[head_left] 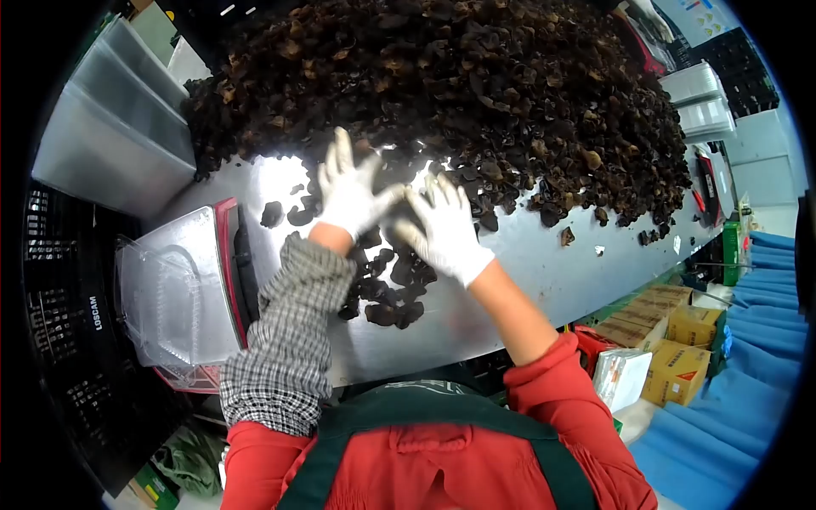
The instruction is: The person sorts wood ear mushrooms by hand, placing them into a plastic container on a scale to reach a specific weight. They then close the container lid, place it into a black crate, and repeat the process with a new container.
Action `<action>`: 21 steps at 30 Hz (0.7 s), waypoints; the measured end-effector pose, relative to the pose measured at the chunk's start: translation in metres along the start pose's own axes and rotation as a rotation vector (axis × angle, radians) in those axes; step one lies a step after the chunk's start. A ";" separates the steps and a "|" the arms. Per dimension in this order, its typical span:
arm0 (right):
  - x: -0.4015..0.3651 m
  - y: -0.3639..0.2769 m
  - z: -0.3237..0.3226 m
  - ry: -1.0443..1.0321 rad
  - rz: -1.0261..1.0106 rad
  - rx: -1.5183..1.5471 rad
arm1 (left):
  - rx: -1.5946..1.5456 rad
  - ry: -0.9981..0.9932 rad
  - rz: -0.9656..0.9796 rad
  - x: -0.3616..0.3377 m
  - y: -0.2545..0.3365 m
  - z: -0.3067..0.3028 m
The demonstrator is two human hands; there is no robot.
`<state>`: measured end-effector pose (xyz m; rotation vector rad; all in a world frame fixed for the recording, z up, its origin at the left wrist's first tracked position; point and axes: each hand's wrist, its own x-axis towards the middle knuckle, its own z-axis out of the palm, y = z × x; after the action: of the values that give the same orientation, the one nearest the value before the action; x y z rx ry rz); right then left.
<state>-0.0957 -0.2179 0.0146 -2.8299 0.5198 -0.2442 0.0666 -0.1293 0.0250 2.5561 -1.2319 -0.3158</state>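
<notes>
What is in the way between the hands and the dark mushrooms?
Nothing visible. The left hand and right hand, both in white gloves, lie right on the dark mushrooms at the pile's near edge.

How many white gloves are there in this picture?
2. One covers the left hand, at the edge of the big dark pile; the other covers the right hand, close beside it, over the steel table. I see no other glove.
</notes>
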 end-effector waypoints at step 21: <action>-0.091 -0.061 -0.005 -0.031 -0.276 0.219 | -0.281 0.091 0.310 -0.179 -0.015 0.013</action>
<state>-0.1608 -0.1303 0.0253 -2.6778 0.0859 -0.2879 -0.0354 0.0186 0.0208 2.0852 -1.4124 -0.2779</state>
